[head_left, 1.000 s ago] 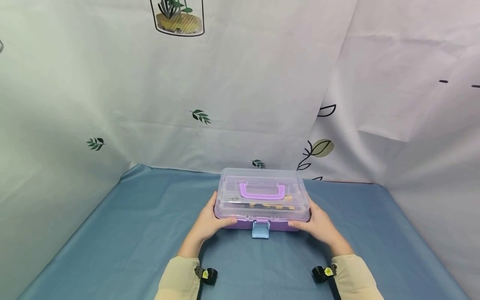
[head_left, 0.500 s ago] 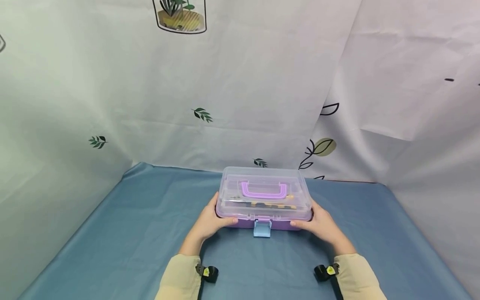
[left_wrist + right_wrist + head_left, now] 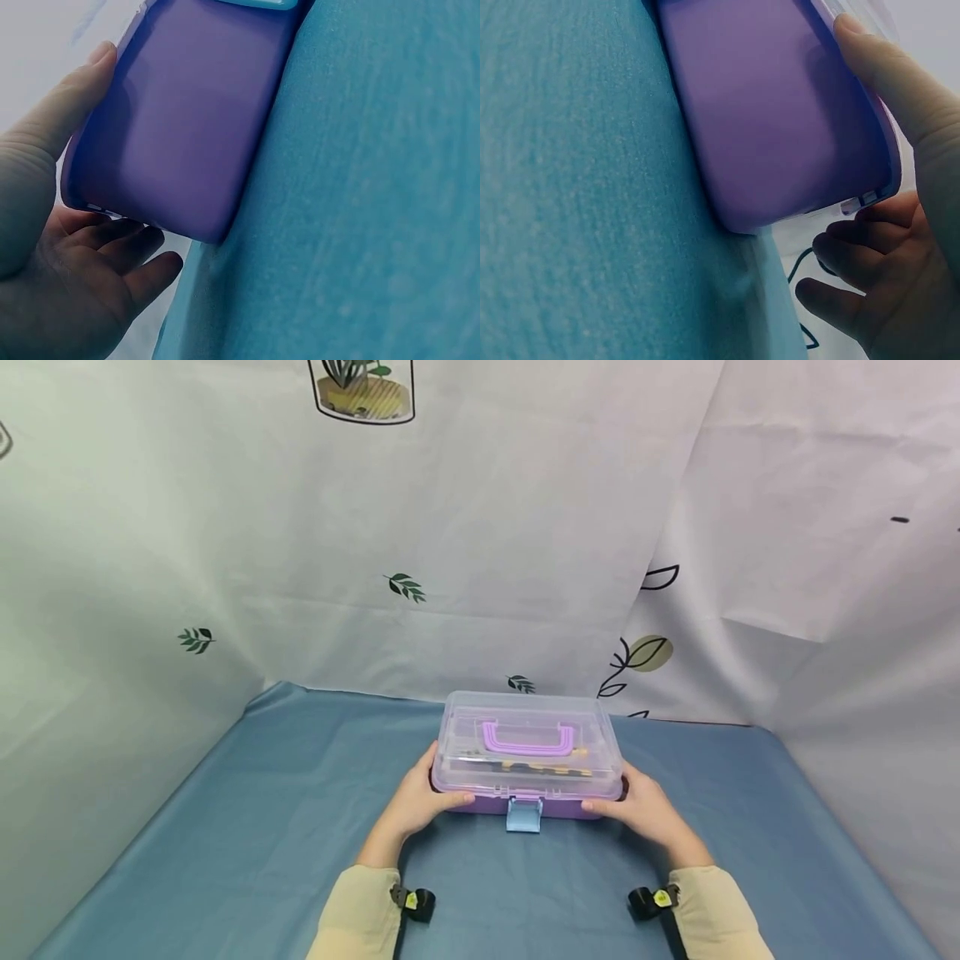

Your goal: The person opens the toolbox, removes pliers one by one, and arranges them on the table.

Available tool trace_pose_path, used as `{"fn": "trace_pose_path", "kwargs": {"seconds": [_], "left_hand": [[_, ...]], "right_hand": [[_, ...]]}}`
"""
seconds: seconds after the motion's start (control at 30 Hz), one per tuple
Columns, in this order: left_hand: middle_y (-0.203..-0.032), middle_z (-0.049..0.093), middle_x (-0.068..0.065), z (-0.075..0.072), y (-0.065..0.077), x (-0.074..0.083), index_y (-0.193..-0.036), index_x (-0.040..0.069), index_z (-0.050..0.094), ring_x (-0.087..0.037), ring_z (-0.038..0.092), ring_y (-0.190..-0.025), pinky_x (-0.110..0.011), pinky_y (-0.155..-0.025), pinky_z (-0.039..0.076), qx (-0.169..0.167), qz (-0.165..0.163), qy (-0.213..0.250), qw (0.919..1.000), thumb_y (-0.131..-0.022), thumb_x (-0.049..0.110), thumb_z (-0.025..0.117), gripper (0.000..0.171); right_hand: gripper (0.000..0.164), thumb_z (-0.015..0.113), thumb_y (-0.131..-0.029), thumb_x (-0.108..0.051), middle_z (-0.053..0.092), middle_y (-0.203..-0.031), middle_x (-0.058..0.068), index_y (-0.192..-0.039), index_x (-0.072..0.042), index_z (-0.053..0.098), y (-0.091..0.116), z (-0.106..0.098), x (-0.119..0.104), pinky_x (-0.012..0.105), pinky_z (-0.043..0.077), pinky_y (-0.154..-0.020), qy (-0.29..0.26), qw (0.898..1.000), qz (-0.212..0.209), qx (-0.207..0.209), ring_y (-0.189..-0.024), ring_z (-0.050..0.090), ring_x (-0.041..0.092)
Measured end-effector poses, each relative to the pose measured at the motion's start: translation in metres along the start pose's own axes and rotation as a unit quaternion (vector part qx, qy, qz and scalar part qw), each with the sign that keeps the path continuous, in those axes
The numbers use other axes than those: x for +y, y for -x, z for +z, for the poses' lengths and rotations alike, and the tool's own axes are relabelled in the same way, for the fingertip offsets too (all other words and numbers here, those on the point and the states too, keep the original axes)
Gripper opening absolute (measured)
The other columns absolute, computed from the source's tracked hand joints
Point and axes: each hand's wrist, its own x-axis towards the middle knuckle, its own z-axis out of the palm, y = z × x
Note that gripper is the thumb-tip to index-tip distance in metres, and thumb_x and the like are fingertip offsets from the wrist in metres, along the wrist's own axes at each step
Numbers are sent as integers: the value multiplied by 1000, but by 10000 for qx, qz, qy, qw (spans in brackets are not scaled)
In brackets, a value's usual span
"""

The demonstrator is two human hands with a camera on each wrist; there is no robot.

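Note:
A plastic storage box with a purple base, a clear lid and a purple carry handle sits on the blue cloth, lid down. At the middle of its front is a light blue latch. My left hand grips the box's left end, thumb along the front near the lid's rim. On the opposite end my right hand holds it the same way. Both wrist views show the thumb on the purple front wall and the other fingers around the end. Yellow and black items show dimly through the lid.
Blue cloth covers the table around the box. A pale fabric backdrop with printed leaves rises behind the table and along both sides. Its lower edge lies close behind the box.
Both hands keep the same hold and the box stays in place on the cloth. Only the head view has shifted slightly.

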Motion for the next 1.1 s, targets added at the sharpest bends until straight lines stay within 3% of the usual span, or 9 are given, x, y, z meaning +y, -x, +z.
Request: {"fn": "trace_pose_path", "kwargs": {"seconds": [0.2,0.63,0.9,1.1], "left_hand": [[-138,52,-4,-1,0,0,-149,25,28,-20,49,-121,-45,-108,38,-52,-2,173,9998,-67,27,86,100],[-136,53,-4,-1,-3,-1,-148,25,29,-20,51,-118,-43,-108,38,-100,-11,288,9995,-68,23,85,98],[-138,51,-14,-7,7,23,-150,10,26,-23,51,-118,-43,-105,41,-236,3,302,9993,-72,15,82,96],[-131,57,-8,-6,0,5,-148,22,31,-19,55,-109,-38,-99,45,-188,56,356,9992,-70,17,83,93]], "right_hand": [[71,79,-72,-42,67,-107,8,-128,-8,52,2,-1,-4,27,51,-71,-74,9999,24,82,-85,57,16],[74,79,-71,-46,67,-107,9,-128,-7,54,3,-2,-8,26,50,-70,-17,9998,149,151,-84,56,17],[73,78,-70,-48,67,-105,8,-127,-7,55,3,-3,-10,26,49,-69,96,9995,274,119,-82,55,16],[70,78,-70,-48,68,-104,8,-123,-8,58,7,-4,-13,27,49,-68,216,9995,201,85,-83,57,17]]}}
